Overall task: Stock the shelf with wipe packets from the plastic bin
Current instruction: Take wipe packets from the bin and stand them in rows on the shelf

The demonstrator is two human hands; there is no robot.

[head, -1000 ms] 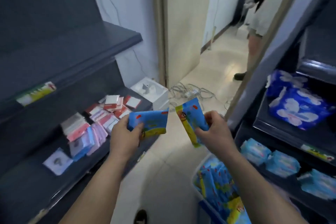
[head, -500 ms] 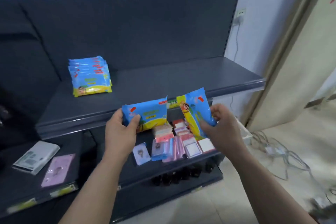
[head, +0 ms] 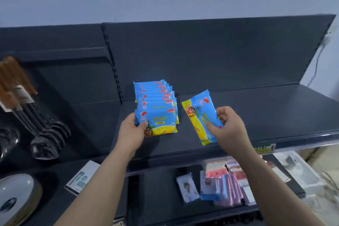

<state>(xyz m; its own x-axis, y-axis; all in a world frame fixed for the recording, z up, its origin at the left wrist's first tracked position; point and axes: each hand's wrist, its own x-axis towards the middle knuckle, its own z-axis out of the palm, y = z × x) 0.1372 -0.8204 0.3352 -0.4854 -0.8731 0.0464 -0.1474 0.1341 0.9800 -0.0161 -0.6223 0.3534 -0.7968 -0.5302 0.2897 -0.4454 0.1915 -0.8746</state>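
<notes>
A row of several blue-and-yellow wipe packets (head: 154,95) lies overlapped on the dark shelf (head: 256,108), near its left end. My left hand (head: 131,130) grips one more wipe packet (head: 159,123) by its left edge and holds it flat at the front of that row. My right hand (head: 229,126) holds a second wipe packet (head: 200,115), tilted on its long side, just above the shelf to the right of the row. The plastic bin is out of view.
The shelf surface to the right of the packets is bare up to its front lip (head: 293,137). Below sits a lower shelf with small pink and blue card packs (head: 225,183). Black ladles (head: 42,134) hang at the left, plates (head: 16,198) at the bottom left.
My view has swung left and closer to the shelf. Both hands have moved forward over it; the left packet now lies at the front of the row, the right one hovers beside it.
</notes>
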